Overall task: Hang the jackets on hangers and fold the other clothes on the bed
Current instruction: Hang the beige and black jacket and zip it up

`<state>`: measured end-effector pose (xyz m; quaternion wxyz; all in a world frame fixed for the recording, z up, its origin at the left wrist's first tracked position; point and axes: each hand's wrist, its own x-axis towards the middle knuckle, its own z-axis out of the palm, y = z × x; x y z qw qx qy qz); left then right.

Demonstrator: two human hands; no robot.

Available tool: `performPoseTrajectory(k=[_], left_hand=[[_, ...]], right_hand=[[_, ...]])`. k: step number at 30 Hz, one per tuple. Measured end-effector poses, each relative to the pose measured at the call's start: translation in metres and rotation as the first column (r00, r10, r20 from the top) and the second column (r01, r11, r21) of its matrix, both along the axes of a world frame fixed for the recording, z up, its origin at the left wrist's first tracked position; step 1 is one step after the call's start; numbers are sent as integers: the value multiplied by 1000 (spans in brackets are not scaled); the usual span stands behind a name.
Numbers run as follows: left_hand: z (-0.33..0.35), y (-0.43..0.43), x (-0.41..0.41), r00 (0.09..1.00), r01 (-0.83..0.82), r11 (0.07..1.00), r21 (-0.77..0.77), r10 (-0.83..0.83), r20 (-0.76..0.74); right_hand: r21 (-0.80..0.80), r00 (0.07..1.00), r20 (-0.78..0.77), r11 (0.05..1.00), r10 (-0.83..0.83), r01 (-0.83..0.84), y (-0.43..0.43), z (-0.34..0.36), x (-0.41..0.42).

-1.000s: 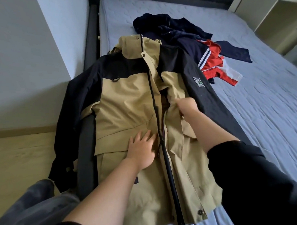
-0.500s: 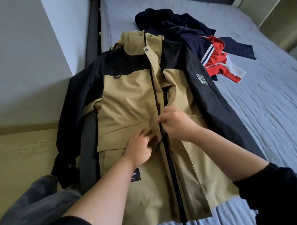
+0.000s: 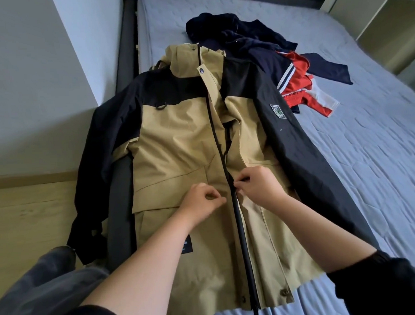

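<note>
Your left hand (image 3: 201,200), flat a second ago, now pinches the jacket (image 3: 177,146) just beside your right hand (image 3: 260,186), whose fingertips nip the zipper (image 3: 240,227), so you're likely working it before hanging.

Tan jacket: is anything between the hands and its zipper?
Nothing visible. The right hand pinches at the zipper of the tan jacket; the left hand pinches the fabric beside it. The navy and red clothes lie beyond, by the hood.

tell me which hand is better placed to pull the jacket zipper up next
Right: the right hand pinches at the zipper of the tan-and-black jacket, while the left hand pinches fabric beside it.
</note>
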<state>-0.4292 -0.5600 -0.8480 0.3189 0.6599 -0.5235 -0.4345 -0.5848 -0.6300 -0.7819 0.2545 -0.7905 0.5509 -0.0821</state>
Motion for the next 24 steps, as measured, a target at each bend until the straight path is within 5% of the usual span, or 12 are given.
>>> performPoseTrajectory(k=[10, 15, 21, 24], left_hand=[[17, -2, -30, 993, -56, 986, 155, 72, -96], [24, -11, -18, 997, 56, 984, 171, -47, -57], [23, -5, -23, 950, 252, 930, 269, -291, 114], [31, -7, -21, 962, 174, 954, 244, -218, 167]], right_hand=[[-62, 989, -130, 995, 68, -76, 3, 12, 9], [-195, 964, -218, 962, 149, -192, -21, 25, 31], [-228, 990, 27, 964, -135, 138, -90, 60, 60], [-208, 991, 121, 974, -63, 87, -91, 72, 72]])
